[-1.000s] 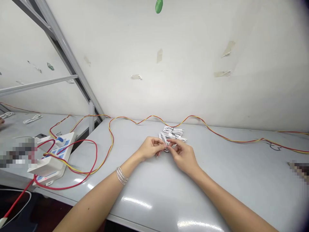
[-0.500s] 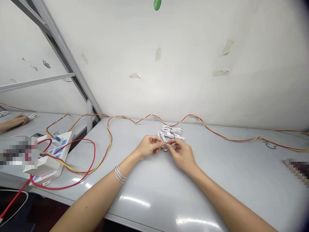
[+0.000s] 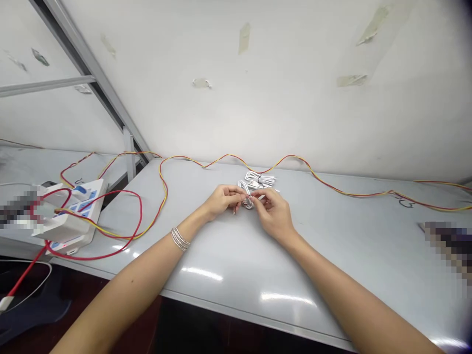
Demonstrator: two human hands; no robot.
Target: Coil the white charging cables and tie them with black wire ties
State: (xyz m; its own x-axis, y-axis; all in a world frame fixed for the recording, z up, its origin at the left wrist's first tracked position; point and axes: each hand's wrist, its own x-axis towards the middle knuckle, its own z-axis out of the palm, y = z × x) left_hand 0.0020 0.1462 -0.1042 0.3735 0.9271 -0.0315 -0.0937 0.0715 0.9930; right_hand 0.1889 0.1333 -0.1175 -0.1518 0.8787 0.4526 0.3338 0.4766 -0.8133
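Observation:
A white cable point(image 3: 244, 185), folded into a small looped bundle, lies between my hands over the grey table. My left hand point(image 3: 222, 202) pinches at the bundle's middle with thumb and forefinger, its other fingers curled. From the other side my right hand point(image 3: 276, 212) pinches the same spot, fingertips almost touching the left ones. Any thin tie there is too small and covered by the fingers to make out. Just behind, more white cable bundles point(image 3: 261, 178) rest on the table, one bound with a dark tie.
A red and yellow wire point(image 3: 229, 156) winds along the wall at the table's back. To the left stands a white power strip point(image 3: 88, 209) with plugs and red leads. A blurred-out object point(image 3: 448, 243) lies at the right. A grey metal frame point(image 3: 90, 83) rises at left.
The view has tipped downward, so everything sits higher. Both hands keep their pinch on the cable bundle, fingers shifting only slightly. Another person's hand at far left is out of view.

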